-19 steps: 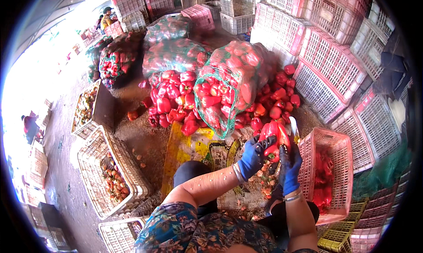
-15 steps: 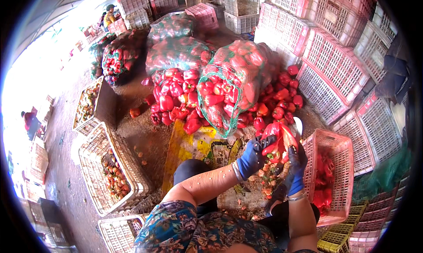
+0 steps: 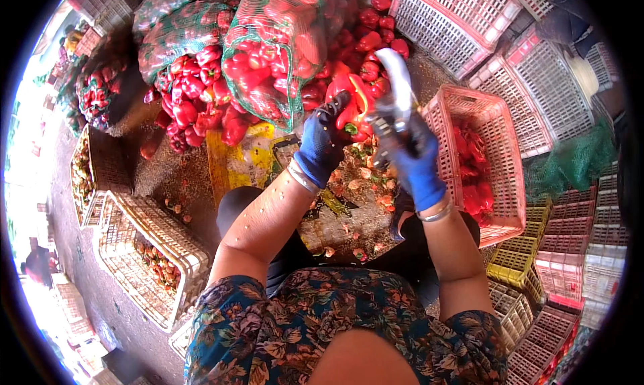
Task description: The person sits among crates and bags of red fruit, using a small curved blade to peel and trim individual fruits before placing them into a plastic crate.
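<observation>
My left hand (image 3: 320, 143), in a blue glove with a dark palm, grips a split red bell pepper (image 3: 363, 96); its green stem end points down toward me. Right beside it, my right hand (image 3: 414, 158), gloved the same way, is closed around a knife whose pale, curved blade (image 3: 400, 78) points up and away. Motion blurs those fingers and hides the handle. Below the hands, pepper cores and scraps (image 3: 362, 177) litter a worn board. To the right, a pink plastic crate (image 3: 513, 143) holds red pepper pieces (image 3: 473, 184).
Beyond my hands, an open green mesh bag (image 3: 295, 110) spills whole peppers onto a heap (image 3: 188, 93). A whitish crate (image 3: 121, 251) with pepper cores stands at left. Stacked crates (image 3: 463, 23) line the far right, with green netting (image 3: 570, 160) near them.
The view has tilted down and shifted right. My right hand has come away from the pepper, and the knife blade now shows fully above it. The left hand still holds the pepper.
</observation>
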Motion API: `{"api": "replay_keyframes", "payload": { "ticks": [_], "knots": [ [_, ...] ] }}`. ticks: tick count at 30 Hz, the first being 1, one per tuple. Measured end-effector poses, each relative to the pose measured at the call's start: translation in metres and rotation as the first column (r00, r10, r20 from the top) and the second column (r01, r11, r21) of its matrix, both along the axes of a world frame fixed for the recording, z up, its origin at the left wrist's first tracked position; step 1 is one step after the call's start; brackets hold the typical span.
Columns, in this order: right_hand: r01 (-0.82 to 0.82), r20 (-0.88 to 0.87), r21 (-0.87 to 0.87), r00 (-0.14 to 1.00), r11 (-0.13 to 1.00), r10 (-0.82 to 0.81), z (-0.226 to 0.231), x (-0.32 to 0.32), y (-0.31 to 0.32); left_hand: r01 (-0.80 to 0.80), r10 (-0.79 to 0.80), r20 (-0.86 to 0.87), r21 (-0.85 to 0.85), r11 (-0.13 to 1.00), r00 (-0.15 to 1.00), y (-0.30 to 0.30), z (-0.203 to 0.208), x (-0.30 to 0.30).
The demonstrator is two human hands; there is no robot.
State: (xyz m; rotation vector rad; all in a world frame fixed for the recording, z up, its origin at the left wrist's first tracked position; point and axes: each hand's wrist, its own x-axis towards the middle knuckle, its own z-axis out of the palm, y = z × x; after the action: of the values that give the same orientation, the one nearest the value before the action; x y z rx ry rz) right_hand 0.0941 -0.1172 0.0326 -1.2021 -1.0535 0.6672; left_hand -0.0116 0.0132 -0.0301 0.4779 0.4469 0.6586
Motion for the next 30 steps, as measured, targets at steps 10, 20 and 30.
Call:
{"api": "replay_keyframes", "payload": {
  "ticks": [10,20,30],
  "knots": [
    [0.005,0.531,-0.134,0.845,0.991,0.067,-0.029,-0.009,0.023,-0.246,0.273,-0.076,0.255,0.935,0.959,-0.021,0.013,-0.005],
    [-0.022,0.028,-0.143,0.999,0.989,0.026,-0.034,-0.02,0.018,-0.039,0.308,-0.131,0.871,0.49,0.942,-0.013,0.008,-0.016],
    [-0.014,0.016,-0.1,1.0,0.995,0.016,-0.034,-0.023,0.022,0.106,-0.139,0.04,0.449,0.887,0.989,-0.005,-0.049,0.011]
  ]
}}
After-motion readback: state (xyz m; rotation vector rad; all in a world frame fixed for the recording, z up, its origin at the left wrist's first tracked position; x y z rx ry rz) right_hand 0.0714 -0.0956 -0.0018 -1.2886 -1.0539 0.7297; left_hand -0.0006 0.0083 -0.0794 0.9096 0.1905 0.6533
